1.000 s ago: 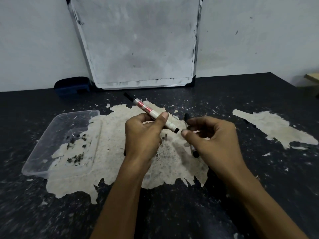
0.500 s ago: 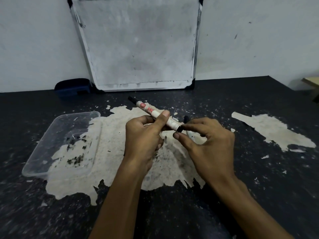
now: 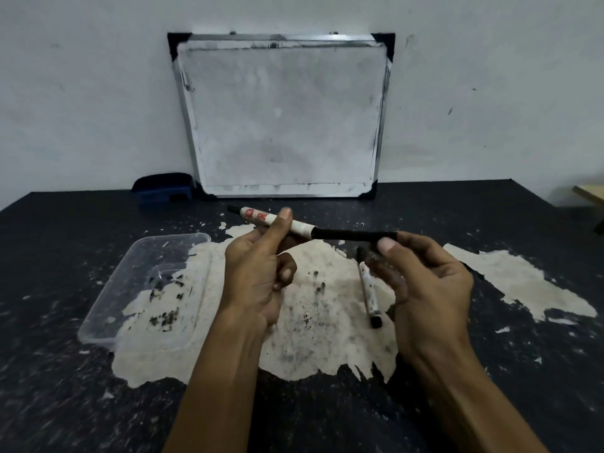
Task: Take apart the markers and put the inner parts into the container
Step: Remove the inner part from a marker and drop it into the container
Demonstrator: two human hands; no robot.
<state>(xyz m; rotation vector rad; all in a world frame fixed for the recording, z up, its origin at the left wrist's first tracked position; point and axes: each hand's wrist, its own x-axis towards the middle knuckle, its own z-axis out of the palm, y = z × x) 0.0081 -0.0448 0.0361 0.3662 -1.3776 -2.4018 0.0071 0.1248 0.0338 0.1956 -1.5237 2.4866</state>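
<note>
Head view: marker held mid-air, black inner rod partly out of the barrel.
Clear container (image 3: 108,308) sits on table (image 3: 523,371) at left; left hand (image 3: 258,276) clamps white marker barrel (image 3: 274,220); right hand (image 3: 428,289) pinches black inner rod (image 3: 353,236); second marker (image 3: 368,289) lies between the hands.

The dark bench (image 3: 98,403), its coating peeled to pale patches, carries a clear plastic container (image 3: 114,308), a marker (image 3: 368,291), a blue eraser (image 3: 161,191) and a leaning whiteboard (image 3: 281,125).
</note>
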